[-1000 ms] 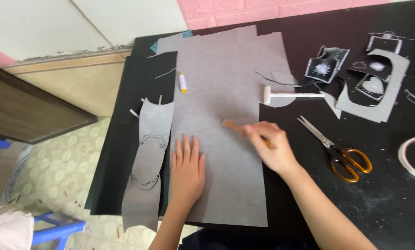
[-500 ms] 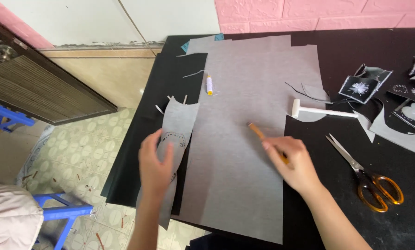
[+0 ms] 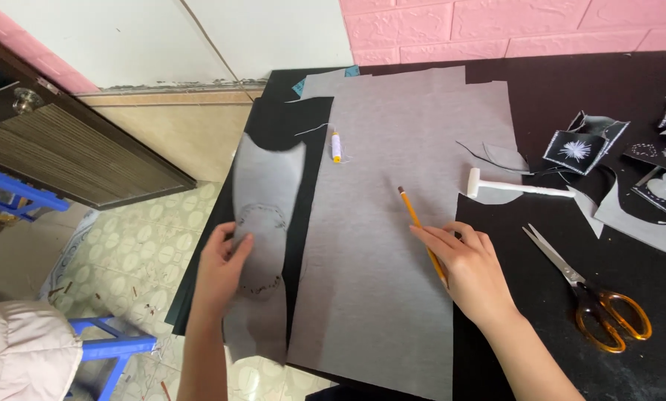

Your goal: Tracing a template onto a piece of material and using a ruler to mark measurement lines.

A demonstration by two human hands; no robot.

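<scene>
A large grey fabric sheet (image 3: 403, 223) lies flat on the black table (image 3: 570, 96). My left hand (image 3: 224, 271) grips a smaller cut grey fabric piece (image 3: 266, 186) with stitched outlines, lifted off the table's left edge beside the sheet. My right hand (image 3: 470, 267) rests on the sheet's right edge and holds a yellow pencil (image 3: 416, 219), its tip pointing up-left over the fabric.
A white-and-yellow thread spool (image 3: 337, 146) lies near the sheet's upper left. A white hammer-like tool (image 3: 515, 186), orange-handled scissors (image 3: 593, 301) and black and grey fabric scraps (image 3: 630, 171) sit at the right. A blue stool (image 3: 103, 349) and tiled floor are to the left.
My left hand left the big sheet, moved left and picked up the small cut grey piece, lifting it. My right hand with the pencil stayed on the sheet.
</scene>
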